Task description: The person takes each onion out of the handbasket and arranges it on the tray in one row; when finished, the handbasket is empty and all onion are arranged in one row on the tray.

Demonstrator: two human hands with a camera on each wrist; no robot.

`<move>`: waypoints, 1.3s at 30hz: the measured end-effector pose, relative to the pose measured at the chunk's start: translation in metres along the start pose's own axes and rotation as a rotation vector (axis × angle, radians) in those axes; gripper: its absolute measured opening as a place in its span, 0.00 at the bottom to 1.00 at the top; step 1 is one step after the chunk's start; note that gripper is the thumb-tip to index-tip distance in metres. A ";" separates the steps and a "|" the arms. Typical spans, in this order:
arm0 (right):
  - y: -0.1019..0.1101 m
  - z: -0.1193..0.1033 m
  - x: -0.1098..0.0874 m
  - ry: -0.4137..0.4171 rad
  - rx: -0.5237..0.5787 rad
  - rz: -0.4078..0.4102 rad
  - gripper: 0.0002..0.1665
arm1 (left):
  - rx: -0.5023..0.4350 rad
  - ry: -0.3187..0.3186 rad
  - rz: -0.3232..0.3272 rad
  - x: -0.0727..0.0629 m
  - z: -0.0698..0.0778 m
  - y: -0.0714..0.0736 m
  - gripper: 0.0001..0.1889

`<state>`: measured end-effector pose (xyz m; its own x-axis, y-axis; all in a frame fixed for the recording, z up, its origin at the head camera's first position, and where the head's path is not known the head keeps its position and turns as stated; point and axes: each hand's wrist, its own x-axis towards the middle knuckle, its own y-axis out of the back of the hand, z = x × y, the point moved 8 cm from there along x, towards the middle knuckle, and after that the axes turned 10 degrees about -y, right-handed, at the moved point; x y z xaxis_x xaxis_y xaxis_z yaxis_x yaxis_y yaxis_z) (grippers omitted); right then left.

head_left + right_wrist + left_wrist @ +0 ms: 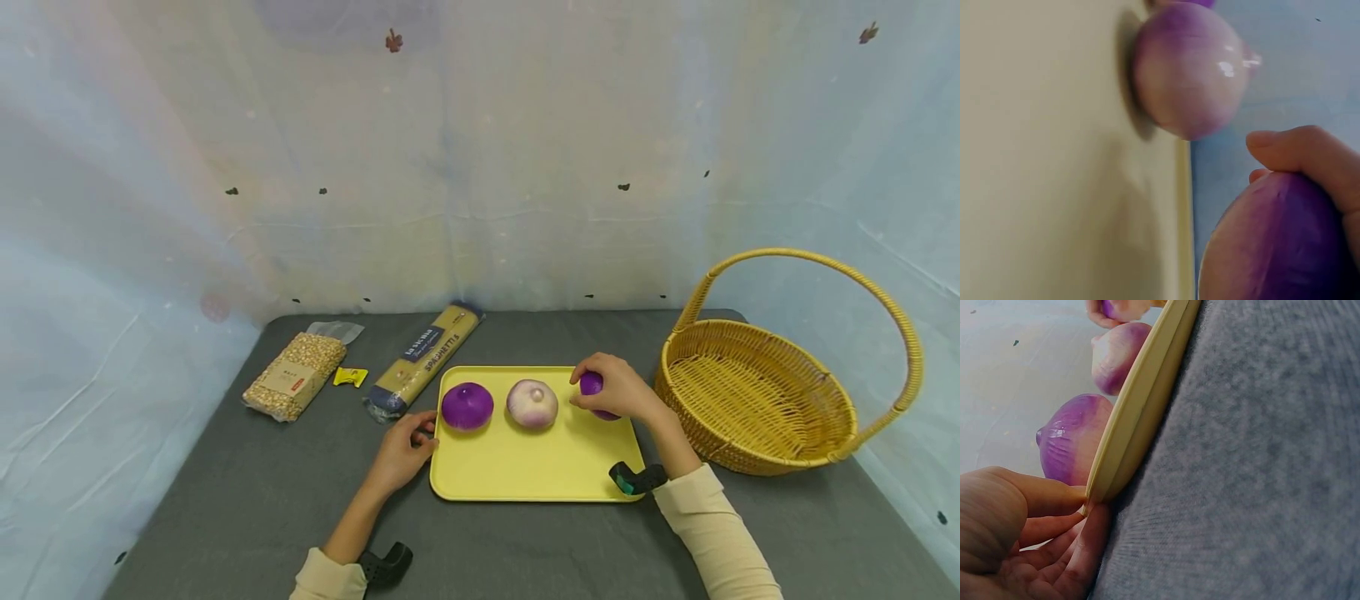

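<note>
My left hand (406,452) pinches the left rim of a yellow tray (510,475); in the left wrist view the thumb lies over the rim (1116,450) and the other fingers under it. Over the tray's right end, my right hand (617,388) grips a purple onion (592,384), partly hidden by the fingers. The right wrist view shows this onion (1272,244) close up, apart from the tray surface. Two more onions sit on the tray: a deep purple one (467,407) near the left hand and a paler white-and-purple one (532,404) in the middle.
A yellow wicker basket (750,392) with a tall handle stands right of the tray. Behind and left lie a spaghetti pack (427,358), a small yellow wrapped piece (350,377) and a clear bag of pale grains (296,375). A pale curtain hangs behind the grey table (247,492).
</note>
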<state>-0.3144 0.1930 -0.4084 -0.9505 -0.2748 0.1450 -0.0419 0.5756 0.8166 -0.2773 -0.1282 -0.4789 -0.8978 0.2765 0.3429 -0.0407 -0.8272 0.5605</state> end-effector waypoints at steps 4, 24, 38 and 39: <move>-0.012 0.001 0.001 0.026 -0.026 -0.018 0.16 | 0.008 -0.007 -0.003 0.000 0.001 0.000 0.21; -0.031 0.006 0.000 -0.014 -0.079 -0.050 0.16 | 0.010 0.030 -0.010 -0.002 0.000 -0.001 0.21; -0.030 0.009 0.002 -0.072 -0.120 -0.045 0.24 | 0.004 0.008 -0.009 0.000 0.002 0.000 0.20; -0.029 0.009 0.002 -0.074 -0.120 -0.043 0.25 | 0.003 0.005 -0.008 0.000 0.002 0.000 0.20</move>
<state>-0.3182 0.1824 -0.4372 -0.9690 -0.2370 0.0702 -0.0502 0.4669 0.8829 -0.2761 -0.1270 -0.4773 -0.8998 0.2808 0.3340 -0.0469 -0.8233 0.5657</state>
